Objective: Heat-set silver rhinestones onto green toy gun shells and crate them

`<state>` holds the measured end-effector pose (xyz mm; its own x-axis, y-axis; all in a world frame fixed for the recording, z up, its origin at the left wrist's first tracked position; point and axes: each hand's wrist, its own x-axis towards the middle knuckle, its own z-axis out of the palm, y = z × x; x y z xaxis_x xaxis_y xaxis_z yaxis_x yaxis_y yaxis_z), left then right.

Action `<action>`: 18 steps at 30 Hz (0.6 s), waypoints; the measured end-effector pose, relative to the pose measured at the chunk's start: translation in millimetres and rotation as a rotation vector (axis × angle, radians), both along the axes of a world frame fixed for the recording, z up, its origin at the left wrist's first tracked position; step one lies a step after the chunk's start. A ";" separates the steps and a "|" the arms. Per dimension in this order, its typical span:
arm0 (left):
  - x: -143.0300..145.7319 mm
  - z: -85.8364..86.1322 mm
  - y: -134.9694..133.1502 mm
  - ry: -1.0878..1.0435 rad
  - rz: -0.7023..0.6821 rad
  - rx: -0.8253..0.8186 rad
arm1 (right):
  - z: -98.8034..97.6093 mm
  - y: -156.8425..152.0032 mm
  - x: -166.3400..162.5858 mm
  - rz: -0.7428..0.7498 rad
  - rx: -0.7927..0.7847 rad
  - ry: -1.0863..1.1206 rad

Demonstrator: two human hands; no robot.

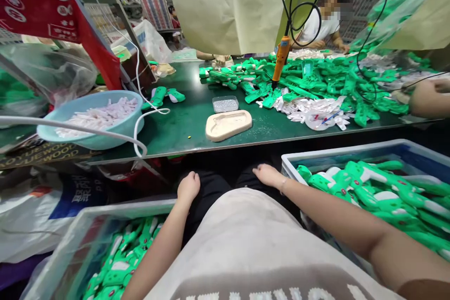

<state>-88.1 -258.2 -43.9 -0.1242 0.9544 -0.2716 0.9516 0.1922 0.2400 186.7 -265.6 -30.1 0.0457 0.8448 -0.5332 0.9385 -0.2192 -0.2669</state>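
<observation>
My left hand [189,186] rests over my left thigh, fingers curled in, with nothing seen in it. Over the other thigh is my right hand [269,175], its fingers closed together and no object showing. Both are below the front edge of the green table [176,136]. On the table ahead sits a cream-coloured moulded holder [228,125] with a hollow. Just behind it stands a small clear tray of tiny silvery pieces [225,104]. An orange electric screwdriver [281,58] hangs tip down over a heap of green plastic parts [309,77].
A light blue basin [91,136] of pale parts stands at the left. White pieces [309,107] lie before the green heap. Crates of green parts flank me, the left crate [75,229] and right crate [351,147]. Another person [316,26] sits opposite; someone's hand [431,97] shows at right.
</observation>
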 end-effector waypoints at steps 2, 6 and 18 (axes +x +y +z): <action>-1.6 1.9 -11.8 -0.007 0.007 -0.025 | 13.1 -32.6 3.3 0.044 -0.035 0.037; 0.4 3.7 -44.6 -0.047 0.019 -0.065 | 30.2 -74.8 13.6 0.011 -0.064 0.134; 30.7 -18.2 -37.2 -0.456 -0.013 -0.021 | 18.0 -8.7 -27.9 0.439 -0.125 -0.130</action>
